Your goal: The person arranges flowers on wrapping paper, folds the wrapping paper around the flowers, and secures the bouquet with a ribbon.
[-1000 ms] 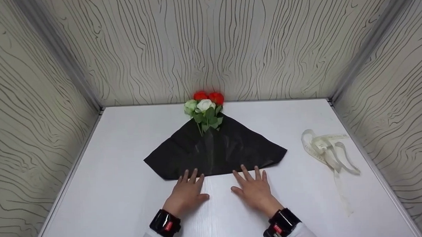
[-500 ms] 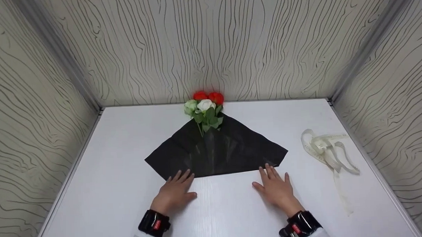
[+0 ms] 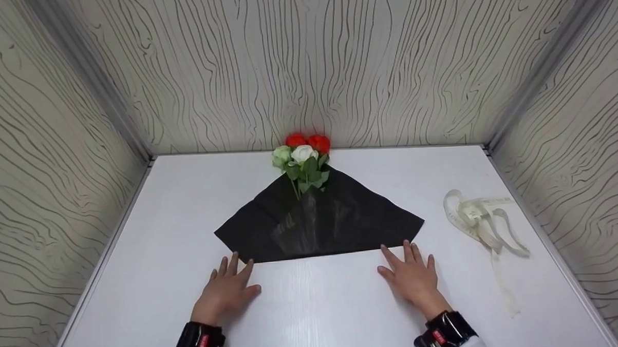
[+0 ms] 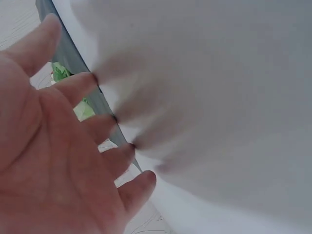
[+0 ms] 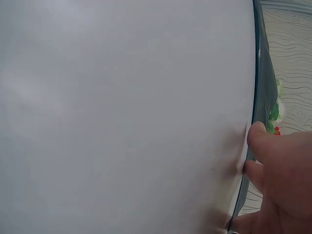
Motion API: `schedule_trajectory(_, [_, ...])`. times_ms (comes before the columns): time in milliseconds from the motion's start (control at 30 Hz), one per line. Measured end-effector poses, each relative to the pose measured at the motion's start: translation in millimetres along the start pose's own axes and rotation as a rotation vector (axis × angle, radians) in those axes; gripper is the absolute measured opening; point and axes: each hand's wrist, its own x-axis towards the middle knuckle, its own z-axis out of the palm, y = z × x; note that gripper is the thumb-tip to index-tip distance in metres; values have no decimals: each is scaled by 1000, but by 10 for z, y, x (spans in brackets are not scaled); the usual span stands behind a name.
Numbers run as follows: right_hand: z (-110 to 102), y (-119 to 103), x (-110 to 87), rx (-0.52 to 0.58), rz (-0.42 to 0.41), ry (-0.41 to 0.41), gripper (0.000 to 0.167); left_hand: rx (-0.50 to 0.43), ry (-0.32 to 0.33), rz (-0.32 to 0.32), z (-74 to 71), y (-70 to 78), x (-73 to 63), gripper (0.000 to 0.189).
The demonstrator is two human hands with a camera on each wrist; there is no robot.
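A folded sheet of black wrapping paper lies on the white table, its straight front edge toward me. Flowers poke out of its top: red ones, a white one and a pale green one, with green leaves. The lower stems are hidden by the paper. My left hand has spread fingers, their tips at the paper's front left corner. At the front right, my right hand touches the edge with extended fingertips. Neither hand grips anything.
A loosely looped cream ribbon with printed lettering lies at the right of the table, one end trailing toward me. Wood-pattern panels wall the table at the back and both sides.
My hands have slid apart along the paper's front edge, the left hand to the left corner and the right hand to the right. The paper and flowers have hardly moved.
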Motion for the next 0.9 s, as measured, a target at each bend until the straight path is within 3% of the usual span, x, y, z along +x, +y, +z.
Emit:
schedule_trajectory(133, [10,-11,-5,-7,-7,15,56,28,16,-51,0,158,35,77])
schedule_trajectory(267, [7,-33,-6,-11,-7,30,57,57,117,-73,21,386,126,87])
schedule_trajectory(333, [-3,-47,-6,-10,-6,26,58,55,182,-44,41,512,192,86])
schedule_trajectory(400, [-14,-61,-5,-5,-2,20,58,46,200,36,78,635,267,82])
schedule_trajectory(533, [-17,-74,-9,8,9,15,58,55,82,230,186,835,367,74])
schedule_trajectory(600, [-17,-78,-4,14,16,11,58,64,23,277,244,901,392,73])
schedule_trajectory(800, [-56,-151,63,8,30,34,57,58,6,239,350,994,419,74])
schedule_trajectory(900, [-70,-291,120,-44,14,65,59,44,3,218,357,1003,421,75])
